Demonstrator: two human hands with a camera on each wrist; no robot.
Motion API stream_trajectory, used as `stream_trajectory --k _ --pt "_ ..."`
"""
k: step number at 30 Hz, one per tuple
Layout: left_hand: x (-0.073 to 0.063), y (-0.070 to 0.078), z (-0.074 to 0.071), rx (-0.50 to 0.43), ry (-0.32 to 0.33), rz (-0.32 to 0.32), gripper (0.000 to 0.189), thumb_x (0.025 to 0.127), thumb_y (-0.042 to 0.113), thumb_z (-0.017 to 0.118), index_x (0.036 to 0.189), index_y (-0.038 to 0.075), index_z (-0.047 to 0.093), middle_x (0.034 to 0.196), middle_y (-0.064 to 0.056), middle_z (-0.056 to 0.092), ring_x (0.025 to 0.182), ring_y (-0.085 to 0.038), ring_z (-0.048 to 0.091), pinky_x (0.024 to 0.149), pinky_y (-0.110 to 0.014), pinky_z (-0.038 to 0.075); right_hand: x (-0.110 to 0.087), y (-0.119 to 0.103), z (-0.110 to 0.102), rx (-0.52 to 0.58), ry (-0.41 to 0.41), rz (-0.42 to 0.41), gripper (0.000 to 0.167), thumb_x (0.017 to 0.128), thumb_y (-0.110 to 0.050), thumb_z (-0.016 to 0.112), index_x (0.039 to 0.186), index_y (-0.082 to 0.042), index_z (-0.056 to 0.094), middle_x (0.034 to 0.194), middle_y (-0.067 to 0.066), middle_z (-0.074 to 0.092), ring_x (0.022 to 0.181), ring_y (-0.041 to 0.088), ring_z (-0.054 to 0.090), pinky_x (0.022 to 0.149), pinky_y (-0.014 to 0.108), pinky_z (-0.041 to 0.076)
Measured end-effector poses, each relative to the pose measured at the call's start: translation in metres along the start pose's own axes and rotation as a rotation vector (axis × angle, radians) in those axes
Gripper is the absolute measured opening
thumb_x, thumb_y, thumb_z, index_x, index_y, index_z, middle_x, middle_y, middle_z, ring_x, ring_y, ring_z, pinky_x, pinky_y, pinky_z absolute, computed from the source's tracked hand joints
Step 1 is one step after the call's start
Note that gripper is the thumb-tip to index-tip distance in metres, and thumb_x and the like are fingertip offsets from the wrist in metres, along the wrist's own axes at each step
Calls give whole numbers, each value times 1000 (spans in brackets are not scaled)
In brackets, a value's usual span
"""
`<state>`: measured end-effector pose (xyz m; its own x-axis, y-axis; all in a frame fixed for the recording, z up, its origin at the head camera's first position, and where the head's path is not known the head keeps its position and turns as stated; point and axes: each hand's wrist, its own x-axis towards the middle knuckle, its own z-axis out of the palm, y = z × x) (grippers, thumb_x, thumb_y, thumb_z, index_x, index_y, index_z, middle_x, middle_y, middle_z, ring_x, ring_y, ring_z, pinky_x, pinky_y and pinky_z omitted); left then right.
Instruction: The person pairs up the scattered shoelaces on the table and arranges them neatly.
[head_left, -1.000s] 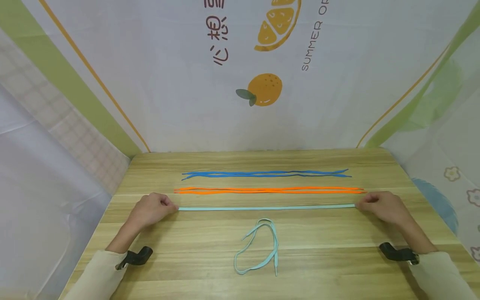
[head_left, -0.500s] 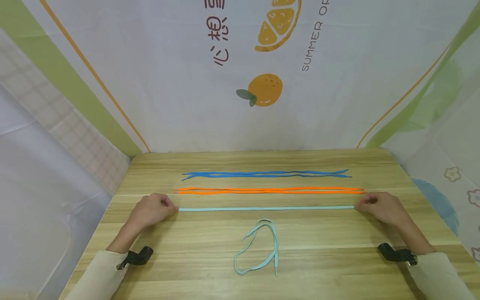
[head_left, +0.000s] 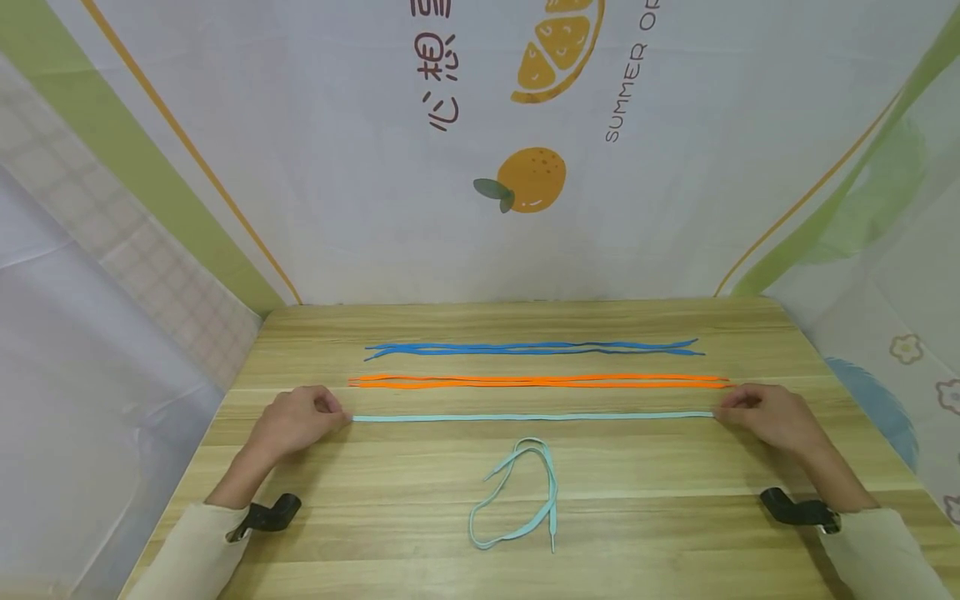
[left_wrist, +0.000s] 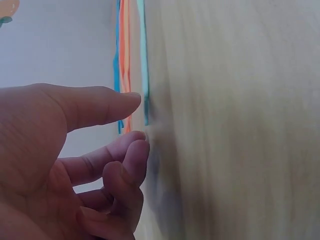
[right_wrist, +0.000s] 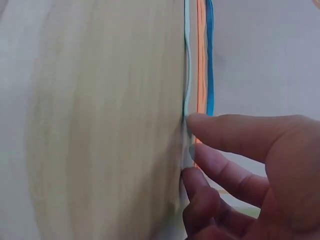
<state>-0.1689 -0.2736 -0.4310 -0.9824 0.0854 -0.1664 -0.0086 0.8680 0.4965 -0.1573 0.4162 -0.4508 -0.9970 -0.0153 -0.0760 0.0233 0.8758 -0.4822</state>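
Note:
A mint-green shoelace (head_left: 525,417) lies straight across the table between my two hands. At its left end is my left hand (head_left: 297,422); in the left wrist view the thumb (left_wrist: 107,104) and fingers are parted, with the lace's free tip (left_wrist: 146,117) just beyond them. My right hand (head_left: 768,417) is at the other end. Its thumb (right_wrist: 235,131) overlaps the lace in the right wrist view, and a gap shows between thumb and index finger. Nearer me, a second mint-green shoelace (head_left: 551,492) lies in a loose loop.
Two orange shoelaces (head_left: 525,381) lie side by side just beyond the straight mint one. Farther back are two blue shoelaces (head_left: 495,348). The wooden table (head_left: 360,533) ends at a white fruit-print cloth (head_left: 375,208), with more cloth at both sides.
My left hand has drawn slightly left off the lace's end. My right hand has shifted slightly right. The straight lace and the other laces look unmoved.

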Motion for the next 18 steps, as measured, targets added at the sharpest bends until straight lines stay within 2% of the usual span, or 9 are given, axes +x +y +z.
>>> stream_trajectory --k 4,8,14,18 --pt "-2 3 -3 4 21 7 28 97 38 80 99 11 77 94 -2 74 83 -23 64 70 -39 48 -4 -4 -2 2 30 1 29 99 -33 82 106 -5 81 95 2 76 89 21 65 77 40 48" --pt "-6 14 -2 -6 47 60 25 99 35 79 100 10 76 96 -3 74 84 -22 65 71 -39 50 -9 -19 -3 4 34 -26 25 100 -31 82 105 -7 80 96 1 75 88 20 65 74 38 48" --pt "-13 50 9 -57 42 161 16 97 29 78 99 13 74 89 3 71 71 -16 59 63 -36 46 -17 -59 9 25 -9 -121 20 99 -29 84 103 -10 81 93 -3 72 82 16 63 68 34 48" --pt "-17 75 22 -51 27 230 11 97 26 80 97 16 74 86 9 69 64 -12 56 63 -35 45 -23 -87 23 28 -8 -225 13 96 -24 86 97 -13 81 88 -8 71 77 10 61 66 31 50"
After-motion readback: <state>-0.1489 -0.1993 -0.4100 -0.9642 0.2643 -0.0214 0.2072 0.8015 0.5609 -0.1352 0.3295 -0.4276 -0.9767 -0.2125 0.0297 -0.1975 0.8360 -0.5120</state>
